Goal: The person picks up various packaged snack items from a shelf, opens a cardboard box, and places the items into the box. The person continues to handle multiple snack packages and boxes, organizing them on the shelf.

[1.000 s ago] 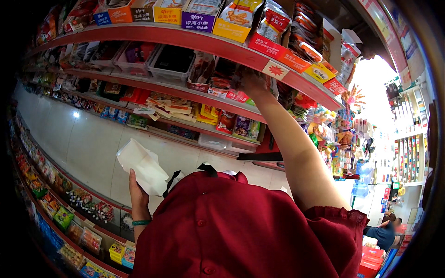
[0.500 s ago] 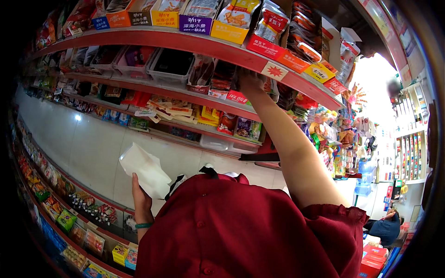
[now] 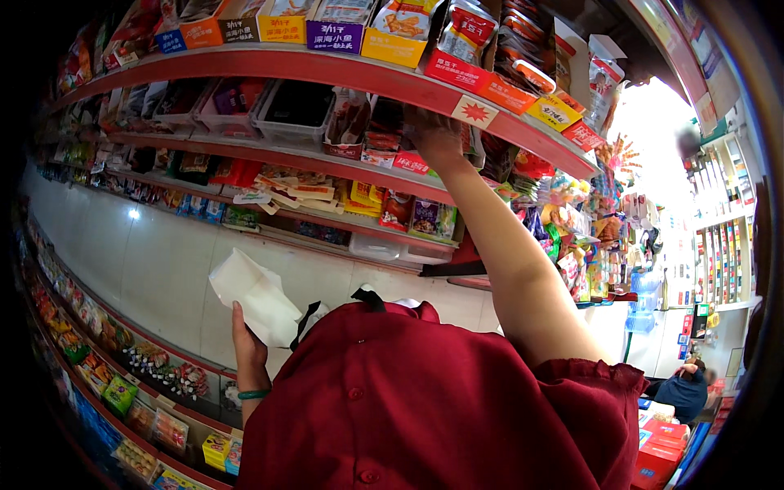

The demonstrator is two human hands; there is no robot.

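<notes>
My left hand (image 3: 251, 353), with a green bangle at its wrist, is closed on the edge of a white cardboard box (image 3: 260, 298). The box is tilted over the aisle, low in front of me. My right arm stretches up to the far shelving, where my right hand (image 3: 433, 137) reaches in under the top shelf. It is beside small dark snack packets in a display box (image 3: 411, 162) with a pink-red front. Shadow and the shelf edge hide its fingertips, so what they touch does not show.
The red-edged top shelf (image 3: 327, 61) overhangs my right hand and carries several snack boxes. Clear plastic bins (image 3: 296, 117) stand left of the hand. Behind my left hand runs another low shelf of packets (image 3: 122, 394). A person in dark clothing (image 3: 683, 394) is at the far right.
The whole view has shifted slightly. My right hand remains at the second shelf, its fingers a little further into shadow. My left hand keeps hold of the white box in much the same place.
</notes>
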